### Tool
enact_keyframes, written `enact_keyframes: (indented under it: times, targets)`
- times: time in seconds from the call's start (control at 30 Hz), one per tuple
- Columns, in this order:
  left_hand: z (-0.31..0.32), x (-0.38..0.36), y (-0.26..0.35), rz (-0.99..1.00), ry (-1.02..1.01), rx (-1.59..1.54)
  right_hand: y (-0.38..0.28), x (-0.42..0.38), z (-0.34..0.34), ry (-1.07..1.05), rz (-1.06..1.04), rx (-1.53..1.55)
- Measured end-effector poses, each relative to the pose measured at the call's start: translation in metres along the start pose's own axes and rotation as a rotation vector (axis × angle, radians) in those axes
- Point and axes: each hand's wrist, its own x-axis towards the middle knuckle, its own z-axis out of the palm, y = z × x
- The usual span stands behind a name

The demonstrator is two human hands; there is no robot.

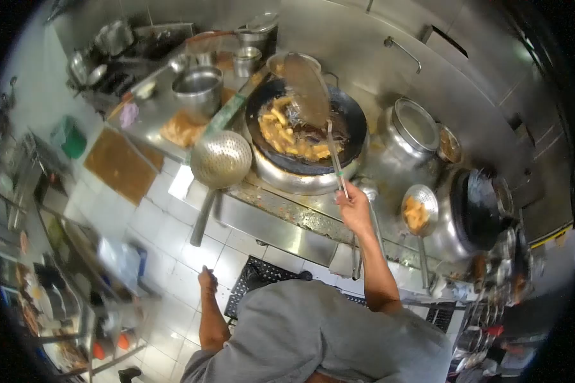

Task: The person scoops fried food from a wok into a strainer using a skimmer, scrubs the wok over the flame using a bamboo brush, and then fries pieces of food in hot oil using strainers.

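Observation:
My right hand point(354, 205) is closed around the thin metal handle of a skimmer point(308, 89). Its wide, dark round head is tilted up over the wok point(359, 131). Yellow-brown fried pieces point(278, 133) lie in dark oil there, mostly on the left and near side. Down at my left side, away from the stove, my left hand point(207, 279) hangs over the tiled floor with its fingers curled; nothing shows in it. Closest to it is a large perforated strainer point(222, 159), resting at the stove's front edge with its handle pointing down.
Right of the wok stand a metal pot point(416, 124), a small strainer point(417, 214) holding fried pieces, and a big dark-topped pot point(479, 207). A steel pot point(198, 89) stands to the left. Shelving point(92, 306) lines the left; a black mat point(239, 287) lies by my feet.

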Motion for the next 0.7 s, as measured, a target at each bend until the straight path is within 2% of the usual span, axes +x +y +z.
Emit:
enact_keyframes:
  times: [0.13,0.23,0.3,0.33,0.47,0.53,0.57,0.63,0.7]
  targets:
    - [0.004,-0.001,0.014,-0.058,0.051,-0.077,0.002,0.009,-0.042,0.09,-0.054,-0.188]
    - [0.006,-0.003,0.033,-0.091,0.018,-0.238,0.002,0.008,-0.067,0.11,0.034,-0.366]
    - [0.008,-0.017,0.068,-0.115,-0.042,-0.364,0.001,0.003,-0.072,0.117,0.084,-0.347]
    - [0.011,-0.031,0.088,-0.064,-0.087,-0.409,0.001,0.0,-0.072,0.11,0.081,-0.355]
    - [0.027,-0.065,0.156,0.007,-0.11,-0.495,-0.011,-0.013,-0.071,0.07,0.126,-0.266]
    - [0.034,-0.072,0.173,0.057,-0.128,-0.464,-0.049,-0.026,-0.061,0.009,0.414,0.083]
    - [0.037,-0.077,0.18,0.081,-0.128,-0.44,-0.051,-0.03,-0.059,-0.011,0.402,0.063]
    - [0.044,-0.09,0.188,0.224,-0.148,-0.337,-0.051,-0.036,-0.057,-0.006,0.455,0.348]
    - [0.049,-0.083,0.184,0.315,-0.126,-0.238,-0.057,-0.034,-0.057,-0.046,0.503,0.439]
